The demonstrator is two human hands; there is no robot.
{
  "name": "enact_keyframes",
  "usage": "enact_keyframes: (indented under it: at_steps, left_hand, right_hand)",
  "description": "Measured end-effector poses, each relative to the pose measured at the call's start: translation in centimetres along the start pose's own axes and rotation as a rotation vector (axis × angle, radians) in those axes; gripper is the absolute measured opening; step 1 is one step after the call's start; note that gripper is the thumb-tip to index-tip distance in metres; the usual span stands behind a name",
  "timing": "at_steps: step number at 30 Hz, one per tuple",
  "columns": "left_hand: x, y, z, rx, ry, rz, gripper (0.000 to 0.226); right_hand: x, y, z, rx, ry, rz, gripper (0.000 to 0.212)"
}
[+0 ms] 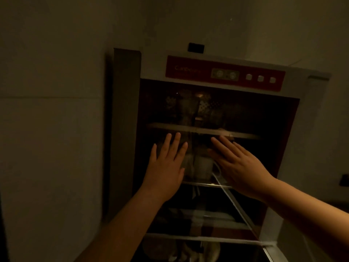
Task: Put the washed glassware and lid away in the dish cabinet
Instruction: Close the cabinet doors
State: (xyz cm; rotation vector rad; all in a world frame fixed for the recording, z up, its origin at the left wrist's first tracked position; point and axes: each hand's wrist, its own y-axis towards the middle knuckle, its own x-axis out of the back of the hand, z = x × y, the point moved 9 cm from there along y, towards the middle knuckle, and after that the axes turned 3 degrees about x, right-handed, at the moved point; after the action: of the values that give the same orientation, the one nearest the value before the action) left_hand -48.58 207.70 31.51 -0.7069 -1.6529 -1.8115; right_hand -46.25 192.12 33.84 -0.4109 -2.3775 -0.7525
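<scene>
- Both hands empty: left hand and right hand lie flat, fingers spread, apparently against the dish cabinet front.
- Glassware dimly visible on its upper shelf; lid indiscernible.
- Likely near finished, closing up.

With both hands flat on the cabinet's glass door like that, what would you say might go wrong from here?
1. The left hand and right hand press on the glass door; a hard push could jolt the cups behind it.
2. The room is dim, so anything sticking out past a shelf may go unnoticed and catch the door.
</scene>
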Motion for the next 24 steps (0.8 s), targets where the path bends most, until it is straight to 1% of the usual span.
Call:
enact_keyframes:
  at_steps: [3,7,9,12,15,19,21,24]
  left_hand:
    - [-1.5,0.3,-0.1,-0.003,0.007,0.012,0.072]
    - [-1.5,0.3,-0.3,0.006,-0.022,-0.003,0.070]
    - [-1.3,0.2,-0.4,0.014,-0.059,0.012,0.069]
    - [-1.8,-0.7,-1.3,0.009,-0.096,0.056,0.068]
    - [-4.2,-3.0,-2.9,-0.061,-0.105,0.133,0.066]
    - [-8.6,-6.9,-6.6,-0.149,-0.106,0.306,0.067]
    - [-10.5,-9.0,-10.1,-0.210,-0.186,0.399,0.068]
    - [-11.7,-12.7,-17.4,-0.394,-0.327,0.489,0.068]
  right_hand:
    - [-1.7,-0.3,-0.3,-0.006,0.011,0.008,0.078]
    - [-2.7,-0.3,-0.1,-0.019,0.046,0.029,0.079]
    - [-2.5,-0.6,0.1,-0.029,0.066,0.045,0.074]
    - [-2.7,-2.9,1.6,-0.034,0.170,0.098,0.066]
    - [-4.5,-8.7,4.0,-0.061,0.226,0.213,0.068]
    - [-6.8,-20.0,6.4,-0.210,0.349,0.420,0.076]
    - [-7.3,-25.6,7.5,-0.259,0.366,0.538,0.080]
    - [-7.2,-32.5,9.3,-0.344,0.439,0.673,0.084]
